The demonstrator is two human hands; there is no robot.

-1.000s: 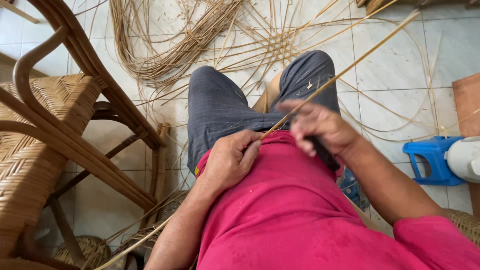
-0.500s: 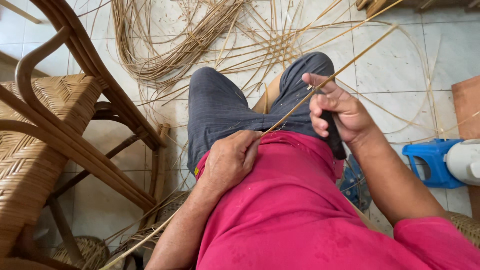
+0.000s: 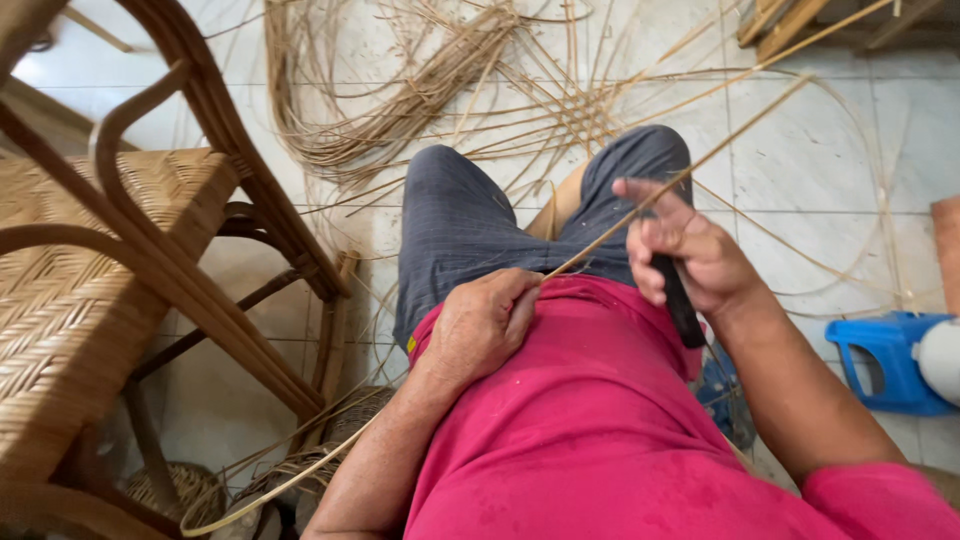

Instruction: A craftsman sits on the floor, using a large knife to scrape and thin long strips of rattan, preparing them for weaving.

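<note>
Left hand (image 3: 485, 325), fingers (image 3: 520, 300) curled shut around the near part of a long cane strip (image 3: 690, 170), pinned against the lap at the hem of a pink shirt (image 3: 600, 420). Right hand (image 3: 685, 250), fingers (image 3: 640, 235) closed around a dark-handled tool (image 3: 680, 305), its blade end hidden behind the fist; same hand pressed against the strip where it passes over the knuckles.

Strip itself: thin, straight, pale tan, smooth along its length. Running from the left hand up and to the right, across the right hand, over grey shorts (image 3: 470, 230) and out above the floor towards the top right corner. A further length of similar cane trailing down and to the left below the left forearm, curving near the bottom edge.

Beyond the knees, a loose tangle of cane strips (image 3: 400, 110) spread over a pale tiled floor (image 3: 840, 170), some coiled, some lying straight and crossing one another. To the left, a cane chair (image 3: 110, 260) with a woven seat and curved brown frame, standing just beside the left leg. To the right, a blue plastic stool (image 3: 885, 360) with a white rounded object (image 3: 942, 358) touching it at the edge of view. Wooden pieces (image 3: 800, 20) at the top right.
</note>
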